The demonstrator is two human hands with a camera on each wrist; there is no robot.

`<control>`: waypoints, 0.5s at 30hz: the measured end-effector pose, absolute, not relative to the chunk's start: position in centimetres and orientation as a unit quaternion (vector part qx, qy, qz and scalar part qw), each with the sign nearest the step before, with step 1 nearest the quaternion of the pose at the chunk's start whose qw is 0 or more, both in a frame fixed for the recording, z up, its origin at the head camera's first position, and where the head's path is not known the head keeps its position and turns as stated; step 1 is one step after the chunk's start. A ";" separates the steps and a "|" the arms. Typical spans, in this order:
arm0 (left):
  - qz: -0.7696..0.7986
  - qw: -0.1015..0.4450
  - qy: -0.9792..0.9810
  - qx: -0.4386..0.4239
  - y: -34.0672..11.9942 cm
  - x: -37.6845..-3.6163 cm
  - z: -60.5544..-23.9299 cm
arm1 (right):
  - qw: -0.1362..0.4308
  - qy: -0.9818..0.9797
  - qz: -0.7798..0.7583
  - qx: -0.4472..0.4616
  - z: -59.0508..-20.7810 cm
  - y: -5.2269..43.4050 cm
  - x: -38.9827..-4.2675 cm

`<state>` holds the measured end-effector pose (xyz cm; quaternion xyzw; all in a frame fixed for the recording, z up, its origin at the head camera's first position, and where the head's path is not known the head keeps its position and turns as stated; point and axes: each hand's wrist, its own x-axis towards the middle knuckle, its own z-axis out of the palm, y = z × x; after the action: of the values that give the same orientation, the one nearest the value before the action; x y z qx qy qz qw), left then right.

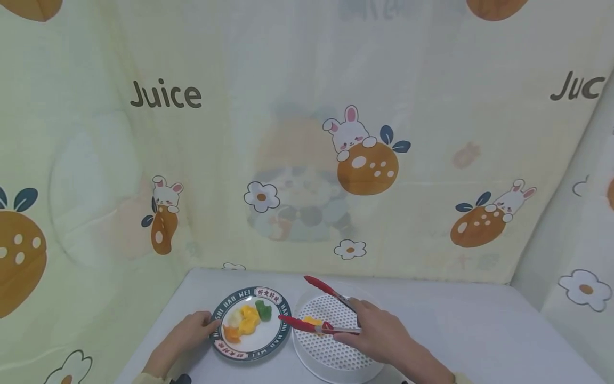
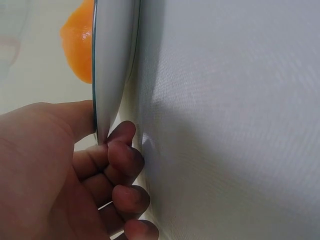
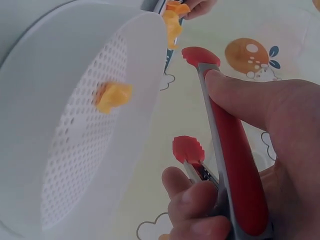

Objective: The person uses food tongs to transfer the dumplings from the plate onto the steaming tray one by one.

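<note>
Gripping red tongs point(image 1: 320, 309) over the strainer point(image 1: 336, 368), right hand point(image 1: 379, 333); left hand point(image 1: 192, 330) pinching plate point(image 1: 268, 341)

Left hand point(image 1: 189, 332) is lying forward, thumb above, fingers point(image 2: 125, 157) curling beneath in a pinch. Right hand point(image 1: 379, 333) is reaching inward, fingers point(image 3: 240, 100) curling in a grip.

Both hands point(image 1: 189, 332) are bare — no gloves, rings or watch show; a pale yellow sleeve cuff point(image 1: 144, 377) edges each wrist.
</note>
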<state>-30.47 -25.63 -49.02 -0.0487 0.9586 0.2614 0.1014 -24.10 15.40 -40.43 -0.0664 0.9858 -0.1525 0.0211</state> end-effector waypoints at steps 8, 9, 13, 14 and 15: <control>0.257 0.102 0.960 -0.050 -25.6 -30.4 -48.7 | 0.000 0.981 -0.151 -0.121 -40.2 13.5 -25.0; 0.257 0.103 0.960 -0.047 -25.6 -30.4 -48.7 | 0.000 0.980 -0.151 -0.127 -40.2 13.3 -25.1; 0.260 0.101 0.960 -0.040 -25.7 -30.4 -48.9 | -0.001 0.979 -0.145 -0.145 -40.2 12.1 -25.5; 0.261 0.101 0.959 -0.038 -25.7 -30.5 -49.0 | -0.001 0.979 -0.142 -0.148 -40.2 11.8 -25.7; 0.262 0.101 0.959 -0.038 -25.7 -30.5 -49.1 | 0.000 0.979 -0.138 -0.151 -40.3 11.6 -25.8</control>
<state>-30.51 -25.73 -49.09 -0.0378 0.9590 0.2620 0.1010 -25.81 11.56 -40.33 -0.1515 0.9788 -0.1376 0.0000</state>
